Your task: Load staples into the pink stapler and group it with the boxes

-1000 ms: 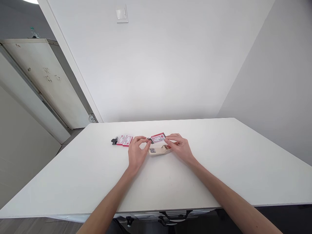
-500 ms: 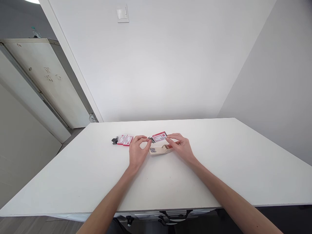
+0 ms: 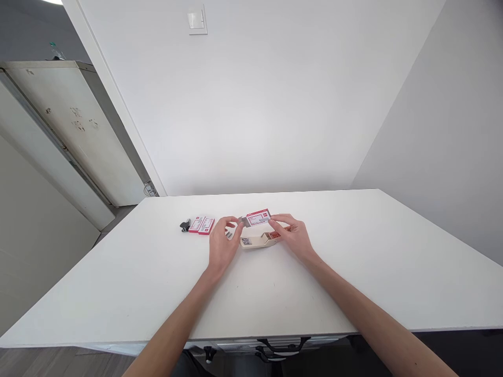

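Observation:
A small red-and-white box (image 3: pixel 258 217) is raised over the table between my hands. My right hand (image 3: pixel 293 234) pinches its right end between thumb and fingers. At the box's left end, a grey flap-like piece (image 3: pixel 245 222) is pinched by my left hand (image 3: pixel 225 243); I cannot tell if it is part of the box. Below the box lies a long beige holder (image 3: pixel 253 242) with a patterned patch at its left and reddish sections at its right, partly hidden by my right hand. A small grey bit (image 3: pixel 228 235) shows by my left fingers.
Two similar red-and-white boxes (image 3: pixel 206 226) lie side by side left of my left hand, with a small black object (image 3: pixel 185 225), perhaps a clip, beside them. The white table (image 3: pixel 353 272) meets a wall at the back. Black handles (image 3: pixel 283 346) show below its front edge.
The box is slightly higher and its grey piece now lines up more with it, looking lighter. My left fingers have shifted a little, uncovering the small grey bit.

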{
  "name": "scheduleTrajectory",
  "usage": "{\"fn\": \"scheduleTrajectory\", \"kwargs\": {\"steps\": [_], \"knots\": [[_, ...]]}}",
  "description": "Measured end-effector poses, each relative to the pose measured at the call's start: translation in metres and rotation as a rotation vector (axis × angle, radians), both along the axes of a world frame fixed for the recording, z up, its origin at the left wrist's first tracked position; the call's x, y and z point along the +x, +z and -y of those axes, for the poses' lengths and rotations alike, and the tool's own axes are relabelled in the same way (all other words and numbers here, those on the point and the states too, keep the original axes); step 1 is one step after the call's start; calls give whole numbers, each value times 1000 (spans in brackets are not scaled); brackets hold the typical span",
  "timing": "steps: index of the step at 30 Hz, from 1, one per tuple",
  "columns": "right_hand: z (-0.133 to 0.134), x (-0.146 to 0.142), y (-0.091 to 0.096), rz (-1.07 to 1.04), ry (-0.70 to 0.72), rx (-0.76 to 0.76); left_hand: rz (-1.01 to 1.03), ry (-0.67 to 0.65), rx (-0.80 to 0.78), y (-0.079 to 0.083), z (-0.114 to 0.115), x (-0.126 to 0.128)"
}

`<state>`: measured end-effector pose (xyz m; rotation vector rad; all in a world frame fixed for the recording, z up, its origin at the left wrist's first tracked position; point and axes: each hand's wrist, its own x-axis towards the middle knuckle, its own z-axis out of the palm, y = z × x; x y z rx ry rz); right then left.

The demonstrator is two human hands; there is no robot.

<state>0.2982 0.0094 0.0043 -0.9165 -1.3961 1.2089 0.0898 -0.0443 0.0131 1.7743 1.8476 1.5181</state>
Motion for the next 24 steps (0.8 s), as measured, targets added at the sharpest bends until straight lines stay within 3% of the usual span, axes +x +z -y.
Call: {"fn": "scheduleTrajectory", "kwargs": {"steps": [4,10,17,24], "knots": [[-3,2,-2,-56,18,-66,178,-96,-71,5,3,2],[-4,3,-1,-82,46,-83,193,-162,-165,8,4,2],[1,5,8,-96,141,-49,273,-195,-158,9,2,2],[0,5,5,-23,156,14,391,-380,-212,9,1,-1]]}}
